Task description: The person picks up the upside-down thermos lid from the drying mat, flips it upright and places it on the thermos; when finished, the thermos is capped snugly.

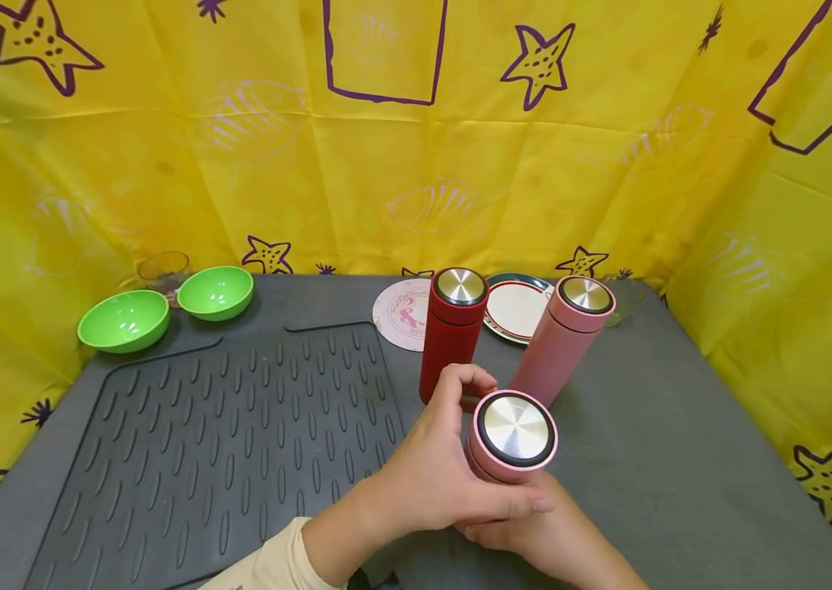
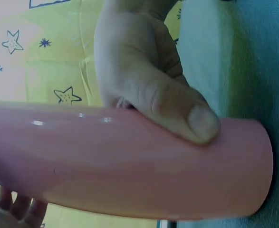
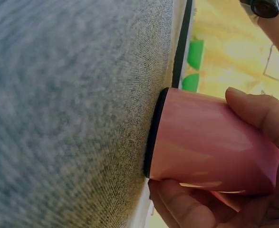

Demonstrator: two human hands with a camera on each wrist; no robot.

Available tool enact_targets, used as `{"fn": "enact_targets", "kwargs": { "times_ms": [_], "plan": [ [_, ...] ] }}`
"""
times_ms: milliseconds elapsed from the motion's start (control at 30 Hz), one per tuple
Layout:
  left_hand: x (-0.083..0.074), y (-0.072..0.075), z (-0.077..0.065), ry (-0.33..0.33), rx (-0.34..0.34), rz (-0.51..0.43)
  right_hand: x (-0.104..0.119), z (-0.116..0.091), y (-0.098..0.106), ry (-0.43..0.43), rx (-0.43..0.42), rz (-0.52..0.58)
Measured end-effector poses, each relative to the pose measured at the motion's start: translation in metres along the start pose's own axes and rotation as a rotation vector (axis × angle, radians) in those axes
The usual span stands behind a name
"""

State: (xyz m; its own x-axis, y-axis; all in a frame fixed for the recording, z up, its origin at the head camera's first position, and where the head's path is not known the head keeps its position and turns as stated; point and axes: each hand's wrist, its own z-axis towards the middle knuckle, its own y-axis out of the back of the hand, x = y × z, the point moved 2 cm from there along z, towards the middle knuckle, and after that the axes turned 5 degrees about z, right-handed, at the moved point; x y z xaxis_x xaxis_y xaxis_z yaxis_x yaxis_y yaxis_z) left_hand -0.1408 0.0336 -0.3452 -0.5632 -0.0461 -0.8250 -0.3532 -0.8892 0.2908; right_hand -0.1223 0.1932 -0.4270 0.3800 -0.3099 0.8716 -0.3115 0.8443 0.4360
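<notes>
A pink thermos (image 1: 516, 429) with a silver-topped lid stands upright between both hands, close in front of two others. My left hand (image 1: 441, 471) curls round its upper part, thumb on the near side. Lower down, my right hand (image 1: 526, 533) grips the same thermos; in the left wrist view its thumb (image 2: 203, 123) lies along the side near the base. The right wrist view shows the dark bottom rim right at the grey tabletop (image 3: 72, 114). Just behind stand a red thermos (image 1: 454, 336) and a second pink thermos (image 1: 561, 342), which appears tilted in the head view.
A dark ridged mat (image 1: 238, 434) covers the left side. Two green bowls (image 1: 124, 321) and a clear glass (image 1: 165, 266) stand at the back left. Behind the thermoses lie a pink round mat (image 1: 399, 315) and a rimmed plate (image 1: 511, 303); another glass (image 1: 625, 299) stands back right.
</notes>
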Motion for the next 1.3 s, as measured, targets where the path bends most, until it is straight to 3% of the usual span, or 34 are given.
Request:
{"fn": "enact_targets", "kwargs": {
  "times_ms": [100,167,267,400,533,667,767,867,1133,1300],
  "plan": [
    [0.0,-0.002,0.001,-0.016,-0.076,0.049,0.0,-0.002,0.001,-0.03,0.004,0.037],
    [0.001,-0.001,0.002,-0.077,-0.095,0.067,0.001,-0.002,0.001,-0.047,0.005,0.056],
    [0.002,0.003,0.004,-0.15,-0.059,0.055,0.001,-0.003,0.001,-0.061,0.014,0.103],
    [0.002,0.008,0.007,-0.19,0.023,0.035,0.001,-0.002,0.001,-0.082,0.024,0.165],
    [0.0,0.007,0.005,-0.117,0.064,-0.002,0.002,0.0,0.001,-0.01,0.021,0.098],
    [-0.002,0.002,0.002,-0.028,0.013,-0.01,0.002,0.0,0.0,0.041,0.013,0.034],
    [-0.002,-0.001,0.002,-0.052,-0.074,0.04,0.001,-0.001,0.0,-0.002,0.014,0.057],
    [-0.002,0.001,0.003,-0.103,-0.108,0.074,0.001,-0.003,0.0,-0.03,0.014,0.056],
    [0.002,0.009,0.005,-0.164,0.013,0.084,0.002,-0.002,0.001,-0.061,0.017,0.115],
    [0.0,0.004,0.002,-0.093,0.056,-0.016,0.001,0.0,0.001,0.068,0.001,0.01]
  ]
}}
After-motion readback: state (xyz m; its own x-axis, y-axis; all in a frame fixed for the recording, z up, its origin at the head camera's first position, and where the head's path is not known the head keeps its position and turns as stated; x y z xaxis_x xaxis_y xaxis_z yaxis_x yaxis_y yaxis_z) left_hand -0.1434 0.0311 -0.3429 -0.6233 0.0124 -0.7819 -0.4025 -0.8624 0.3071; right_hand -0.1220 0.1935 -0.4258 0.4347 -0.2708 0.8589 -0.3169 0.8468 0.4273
